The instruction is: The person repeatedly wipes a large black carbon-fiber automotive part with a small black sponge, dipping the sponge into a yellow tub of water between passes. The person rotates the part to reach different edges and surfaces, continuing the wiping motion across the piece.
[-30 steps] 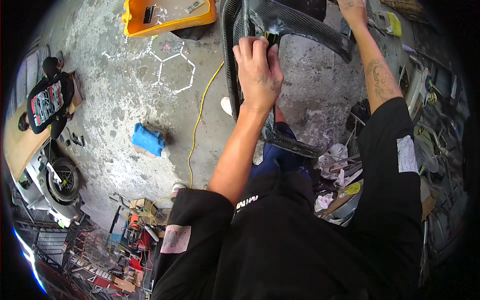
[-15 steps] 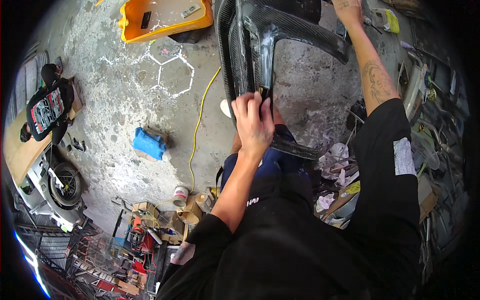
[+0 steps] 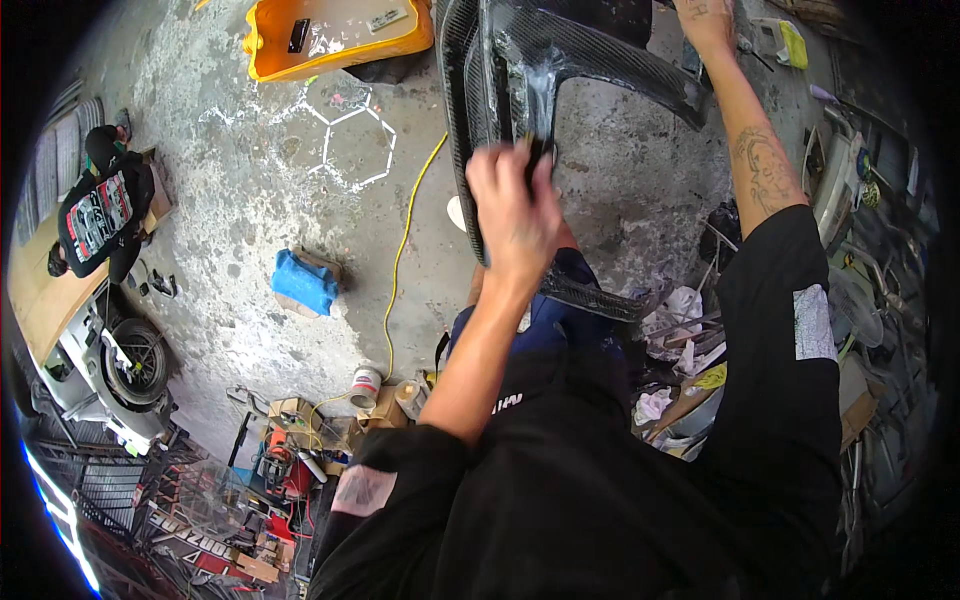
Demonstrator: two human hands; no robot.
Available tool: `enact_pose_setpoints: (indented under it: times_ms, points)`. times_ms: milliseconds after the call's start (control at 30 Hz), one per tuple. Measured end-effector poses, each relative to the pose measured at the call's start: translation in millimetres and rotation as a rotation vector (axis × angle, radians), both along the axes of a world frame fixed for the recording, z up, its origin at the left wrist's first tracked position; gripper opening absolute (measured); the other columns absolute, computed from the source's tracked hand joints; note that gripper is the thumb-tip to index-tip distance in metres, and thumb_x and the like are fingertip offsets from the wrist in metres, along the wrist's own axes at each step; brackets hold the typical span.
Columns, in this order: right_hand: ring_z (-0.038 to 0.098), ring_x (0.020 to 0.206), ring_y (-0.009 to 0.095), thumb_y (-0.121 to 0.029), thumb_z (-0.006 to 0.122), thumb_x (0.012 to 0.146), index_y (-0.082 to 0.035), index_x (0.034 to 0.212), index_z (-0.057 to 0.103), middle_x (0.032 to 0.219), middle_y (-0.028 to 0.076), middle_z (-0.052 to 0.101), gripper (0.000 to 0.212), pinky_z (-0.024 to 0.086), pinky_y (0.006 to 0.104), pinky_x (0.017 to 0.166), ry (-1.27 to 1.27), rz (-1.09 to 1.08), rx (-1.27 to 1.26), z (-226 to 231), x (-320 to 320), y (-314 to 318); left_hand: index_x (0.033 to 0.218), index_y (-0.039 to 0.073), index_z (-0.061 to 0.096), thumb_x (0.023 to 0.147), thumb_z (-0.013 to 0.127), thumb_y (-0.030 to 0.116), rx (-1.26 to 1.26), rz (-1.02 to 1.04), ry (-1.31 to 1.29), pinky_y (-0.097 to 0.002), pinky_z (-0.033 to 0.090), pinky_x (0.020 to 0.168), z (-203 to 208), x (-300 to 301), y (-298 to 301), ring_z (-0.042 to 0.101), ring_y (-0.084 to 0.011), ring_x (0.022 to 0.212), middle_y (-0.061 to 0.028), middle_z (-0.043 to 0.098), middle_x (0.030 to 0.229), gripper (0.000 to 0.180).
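A large black carbon-fibre panel (image 3: 548,52), curved and branching, stands in front of my legs and runs out of the top of the picture. Wet, whitish smears show on its glossy middle rib. My left hand (image 3: 515,205) is blurred and closed over that rib, its fingers bunched against the surface. A small dark piece seems to be pinched under the fingertips, too hidden to name. Up by the top edge, beyond the panel's right arm, is my right hand (image 3: 708,28). Its fingers are cut off, so its grip does not show.
An orange-yellow tub (image 3: 340,50) holding cloudy liquid stands at the far left. A yellow cord (image 3: 402,240) crosses the concrete floor, past a blue cloth (image 3: 304,282). Another person (image 3: 105,205) crouches at left beside a motorcycle (image 3: 130,365). Scrap parts (image 3: 850,250) crowd the right.
My left hand has slid farther up along the rib, away from me. The whole view has shifted slightly; the right hand stays near the top edge.
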State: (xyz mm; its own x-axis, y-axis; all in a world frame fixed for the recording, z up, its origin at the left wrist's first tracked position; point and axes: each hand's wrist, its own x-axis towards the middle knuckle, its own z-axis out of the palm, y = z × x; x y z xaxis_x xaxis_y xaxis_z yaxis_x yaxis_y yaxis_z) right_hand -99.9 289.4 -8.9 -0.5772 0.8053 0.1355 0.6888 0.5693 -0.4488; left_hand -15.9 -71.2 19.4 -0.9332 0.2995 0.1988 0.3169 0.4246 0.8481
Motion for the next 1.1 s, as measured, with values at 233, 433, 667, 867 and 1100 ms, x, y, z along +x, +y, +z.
enact_pose_setpoints:
  times_ms: [233,433,667,867,1100]
  points:
    - [0.051,0.133,0.050,-0.069,0.076,0.080,-0.032,0.164,0.024,0.143,0.034,0.053,0.105,0.041,0.0552,0.110,0.012,0.005,0.008,-5,4,3,0.104,0.000,0.060,0.086,0.072,-0.003,0.016,-0.020,0.040,-0.0464,0.045,0.080,-8,15,-5,0.055,-0.0385,0.092,-0.0178,0.056,0.100,0.021]
    - [0.051,0.134,0.050,-0.069,0.075,0.080,-0.031,0.164,0.025,0.145,0.034,0.051,0.105,0.040,0.0545,0.112,0.030,0.028,-0.007,-4,-2,-5,0.102,0.001,0.060,0.086,0.074,-0.001,-0.009,-0.012,0.121,-0.0463,0.045,0.081,5,-41,23,0.054,-0.0379,0.093,-0.0176,0.056,0.100,0.021]
    - [0.048,0.138,0.046,-0.065,0.078,0.081,-0.024,0.163,0.029,0.149,0.030,0.050,0.104,0.039,0.0515,0.114,0.067,0.035,0.021,-6,1,-3,0.103,0.000,0.059,0.086,0.073,-0.002,-0.052,-0.008,0.030,-0.0456,0.045,0.083,3,-2,0,0.055,-0.0389,0.095,-0.0186,0.056,0.102,0.022]
    - [0.044,0.143,0.042,-0.061,0.080,0.081,-0.010,0.161,0.033,0.154,0.027,0.046,0.105,0.036,0.0466,0.117,0.133,0.143,0.179,-21,5,15,0.107,-0.002,0.060,0.085,0.075,-0.002,-0.033,-0.009,0.043,-0.0466,0.045,0.085,0,8,-3,0.054,-0.0397,0.098,-0.0207,0.056,0.105,0.026]
    - [0.041,0.147,0.040,-0.060,0.080,0.082,-0.011,0.161,0.032,0.157,0.027,0.044,0.105,0.033,0.0455,0.119,0.171,0.158,-0.003,-10,-6,6,0.107,0.001,0.059,0.085,0.073,-0.003,-0.019,-0.016,0.074,-0.0476,0.044,0.084,1,-19,7,0.054,-0.0382,0.095,-0.0181,0.056,0.106,0.026]
